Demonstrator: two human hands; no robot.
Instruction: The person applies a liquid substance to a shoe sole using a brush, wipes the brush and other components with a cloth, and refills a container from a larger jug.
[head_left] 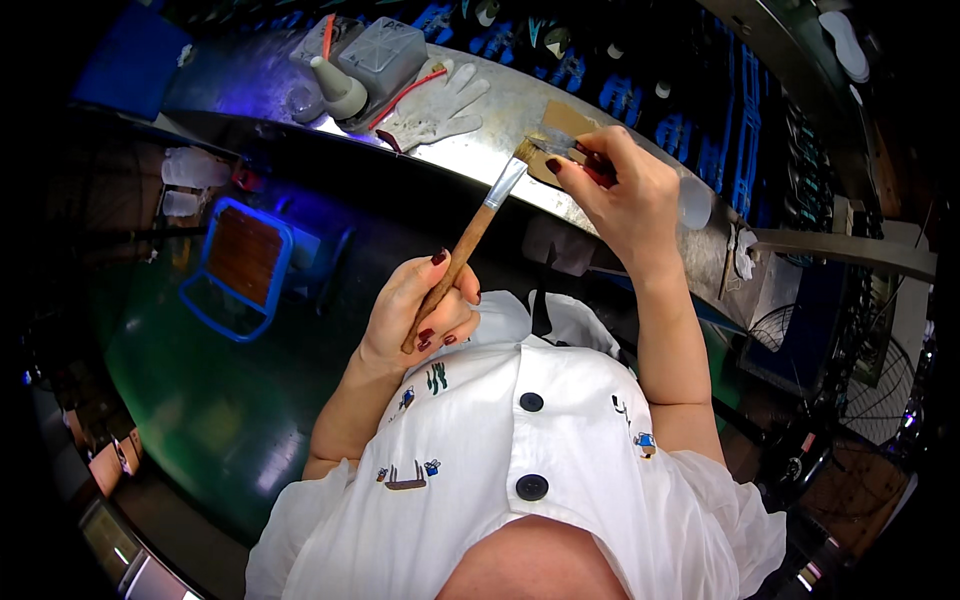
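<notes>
My left hand (425,305) is wrapped round the wooden handle of a flat brush (465,240). The brush slants up and away to the right, its metal ferrule and short bristles reaching the edge of the metal bench. At the bristle tips, my right hand (625,190) is closed in a pinch on something small and greyish (556,142), too unclear to name. Beneath those fingers, a piece of brown cardboard (568,118) lies on the bench.
On the metal bench (505,92) lie a white work glove (440,105) and a red stick-like thing (408,97). Left of them stand a grey conical bottle (340,90) and a clear plastic box (383,55). A blue-framed chair (240,265) stands left; blue-and-black parts (620,95) line the far side.
</notes>
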